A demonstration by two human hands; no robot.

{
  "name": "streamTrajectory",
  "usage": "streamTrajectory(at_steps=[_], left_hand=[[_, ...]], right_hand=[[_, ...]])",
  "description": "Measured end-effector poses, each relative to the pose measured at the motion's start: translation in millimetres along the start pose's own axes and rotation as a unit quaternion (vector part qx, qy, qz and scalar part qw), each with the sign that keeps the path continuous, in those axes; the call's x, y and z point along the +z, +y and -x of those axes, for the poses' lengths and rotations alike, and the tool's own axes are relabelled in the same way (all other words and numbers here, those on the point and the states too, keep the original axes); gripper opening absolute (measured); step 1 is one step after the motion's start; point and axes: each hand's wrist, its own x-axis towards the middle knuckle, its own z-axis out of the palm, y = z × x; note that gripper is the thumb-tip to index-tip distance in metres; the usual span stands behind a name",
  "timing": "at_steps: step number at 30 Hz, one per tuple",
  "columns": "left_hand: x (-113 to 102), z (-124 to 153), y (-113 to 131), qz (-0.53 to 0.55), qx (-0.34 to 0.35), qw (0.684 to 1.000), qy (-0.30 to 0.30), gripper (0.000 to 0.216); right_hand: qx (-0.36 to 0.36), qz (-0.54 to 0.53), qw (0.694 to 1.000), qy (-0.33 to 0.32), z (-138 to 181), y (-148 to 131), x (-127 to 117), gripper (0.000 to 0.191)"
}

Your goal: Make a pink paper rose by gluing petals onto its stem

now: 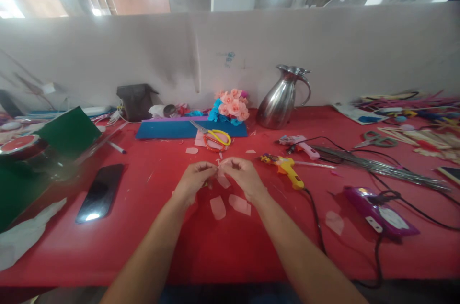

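Observation:
My left hand and my right hand meet above the middle of the red table, fingertips pinched together. Between them is a small piece of pale pink crepe paper, which both hands hold; its exact shape is partly hidden by the fingers. Just below lie two cut pink paper petals, flat on the table. Scissors with yellow and orange handles rest beyond my fingertips, on a pink paper sheet and a blue foam sheet. A yellow glue gun lies right of my right hand.
A bunch of pink and blue paper flowers and a steel jug stand at the back. Rightward are a pink glue gun, wires, green-handled scissors and a purple power strip with cords. A phone lies left.

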Motion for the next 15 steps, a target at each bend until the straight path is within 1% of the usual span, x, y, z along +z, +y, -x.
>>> streamTrajectory(at_steps=[4,11,15], left_hand=[[0.2,0.3,0.1,-0.004,0.004,1.0,0.005,0.019],[2.9,2.7,2.2,-0.024,0.018,0.999,0.01,0.018],[3.8,3.5,3.4,-0.029,0.02,0.999,0.016,0.017]], right_hand=[[0.01,0.011,1.0,0.0,0.3,0.0,0.1,0.008],[-0.002,0.016,1.0,-0.005,0.4,1.1,0.4,0.006],[-0.008,0.021,1.0,-0.001,-0.5,4.7,0.0,0.008]])
